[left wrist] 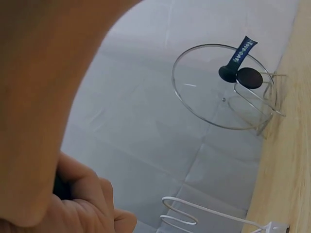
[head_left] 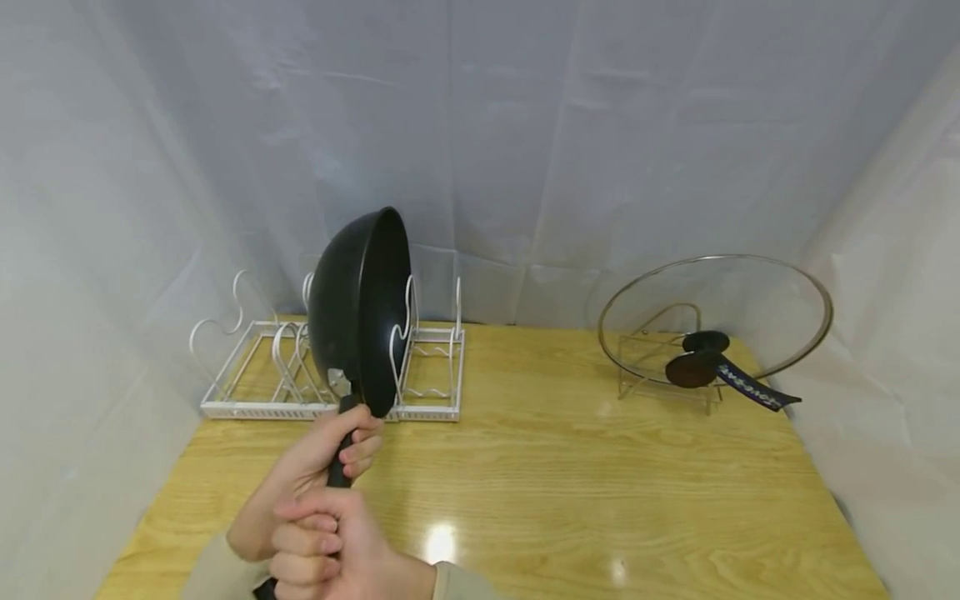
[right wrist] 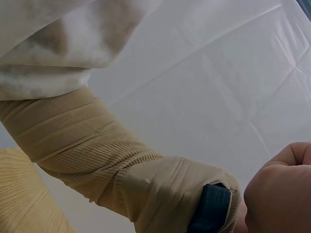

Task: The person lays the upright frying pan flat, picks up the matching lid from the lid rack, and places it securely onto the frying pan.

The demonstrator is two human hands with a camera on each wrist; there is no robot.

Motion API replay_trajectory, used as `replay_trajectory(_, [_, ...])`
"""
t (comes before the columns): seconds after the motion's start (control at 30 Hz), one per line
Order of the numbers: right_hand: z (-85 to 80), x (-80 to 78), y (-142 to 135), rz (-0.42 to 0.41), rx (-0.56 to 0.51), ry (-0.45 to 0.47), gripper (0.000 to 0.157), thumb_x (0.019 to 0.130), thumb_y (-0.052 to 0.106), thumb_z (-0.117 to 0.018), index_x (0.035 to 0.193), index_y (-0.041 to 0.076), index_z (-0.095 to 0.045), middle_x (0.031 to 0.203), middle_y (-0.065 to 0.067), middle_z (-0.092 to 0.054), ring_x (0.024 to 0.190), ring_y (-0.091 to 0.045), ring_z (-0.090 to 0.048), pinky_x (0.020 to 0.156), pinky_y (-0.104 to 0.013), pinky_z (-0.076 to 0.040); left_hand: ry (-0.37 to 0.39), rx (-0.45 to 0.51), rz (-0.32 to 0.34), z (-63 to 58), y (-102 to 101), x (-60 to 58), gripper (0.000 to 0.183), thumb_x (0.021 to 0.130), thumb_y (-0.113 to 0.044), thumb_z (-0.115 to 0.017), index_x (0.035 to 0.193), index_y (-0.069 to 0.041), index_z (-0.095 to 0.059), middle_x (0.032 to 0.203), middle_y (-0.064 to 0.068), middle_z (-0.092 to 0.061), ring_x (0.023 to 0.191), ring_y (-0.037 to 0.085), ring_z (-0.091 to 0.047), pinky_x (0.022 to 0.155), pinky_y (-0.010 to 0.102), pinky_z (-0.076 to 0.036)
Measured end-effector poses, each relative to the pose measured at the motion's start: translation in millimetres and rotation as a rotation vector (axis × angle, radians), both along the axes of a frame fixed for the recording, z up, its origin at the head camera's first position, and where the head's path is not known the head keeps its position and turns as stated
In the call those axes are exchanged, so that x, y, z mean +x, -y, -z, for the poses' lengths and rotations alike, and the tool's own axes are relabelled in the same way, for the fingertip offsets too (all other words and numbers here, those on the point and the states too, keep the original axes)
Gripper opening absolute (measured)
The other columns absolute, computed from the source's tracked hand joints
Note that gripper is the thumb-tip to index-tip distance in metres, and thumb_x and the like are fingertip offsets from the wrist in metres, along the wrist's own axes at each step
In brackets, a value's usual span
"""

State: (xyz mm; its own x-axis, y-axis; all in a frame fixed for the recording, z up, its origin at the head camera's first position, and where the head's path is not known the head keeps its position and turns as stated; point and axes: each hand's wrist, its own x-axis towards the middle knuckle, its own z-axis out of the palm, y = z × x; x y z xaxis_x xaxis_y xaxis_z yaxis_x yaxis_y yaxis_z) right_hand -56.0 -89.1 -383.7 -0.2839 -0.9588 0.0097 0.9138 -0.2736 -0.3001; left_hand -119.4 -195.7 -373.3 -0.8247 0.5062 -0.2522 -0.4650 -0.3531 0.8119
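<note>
A black wok (head_left: pixel 356 308) stands on its edge over the white wire rack (head_left: pixel 333 411), among the rack's curved dividers. Its open side faces right, and its handle (head_left: pixel 339 473) points toward me. My left hand (head_left: pixel 330 450) grips the handle close to the wok's body. Just below it, my right hand (head_left: pixel 330 542) curls round the handle's end, which its fingers hide. In the right wrist view, the right fist (right wrist: pixel 282 194) shows at the lower right edge, beside the other arm's sleeve (right wrist: pixel 160 189).
To the right, a glass lid (head_left: pixel 828 308) with a metal rim leans upright on a small wire stand (head_left: pixel 626 387). A dark knob (head_left: pixel 690 371) and a lettered dark tab (head_left: pixel 757 392) stick out from it. Pale sheeting (head_left: pixel 525 150) surrounds the wooden table (head_left: pixel 570 483).
</note>
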Motion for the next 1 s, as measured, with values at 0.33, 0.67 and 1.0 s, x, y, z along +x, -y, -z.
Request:
replay_trajectory(0.33, [-2.9,0.1,-4,-0.067,-0.001,-0.091,0.053,0.095,0.022,-0.019,0.043,0.022,-0.026,0.038,0.012,-0.021,0.034,-0.007,-0.009,0.040,-0.024,0.000,0.011,0.145,-0.052,-8.5,-5,4.9,0.031,0.098,-0.004,-0.034,0.071,-0.013,-0.045,0.054,-0.008,-0.038,0.043,-0.001,-0.040,0.039,0.011,-0.038])
replay_trajectory(0.67, [-14.7,5.4,-11,-0.101,0.006,-0.196,0.050,0.094,0.020,-0.017,0.044,0.021,-0.023,0.037,0.009,-0.018,0.031,-0.006,-0.014,0.035,-0.025,-0.004,-0.060,0.114,-0.151,-21.5,-11,14.3,0.023,0.095,0.001,-0.035,0.076,-0.012,-0.036,0.058,-0.007,-0.041,0.041,0.000,-0.041,0.036,0.012,-0.039])
replay_trajectory(1.0, [-27.0,12.2,-16,-0.079,0.016,-0.263,0.047,0.093,0.017,-0.018,0.046,0.020,-0.020,0.039,0.011,-0.016,0.029,-0.003,-0.014,0.033,-0.024,-0.002,-0.132,0.091,-0.187,-34.2,-15,25.2,0.022,0.097,-0.003,-0.039,0.078,-0.012,-0.036,0.056,-0.007,-0.041,0.041,0.000,-0.041,0.035,0.012,-0.037])
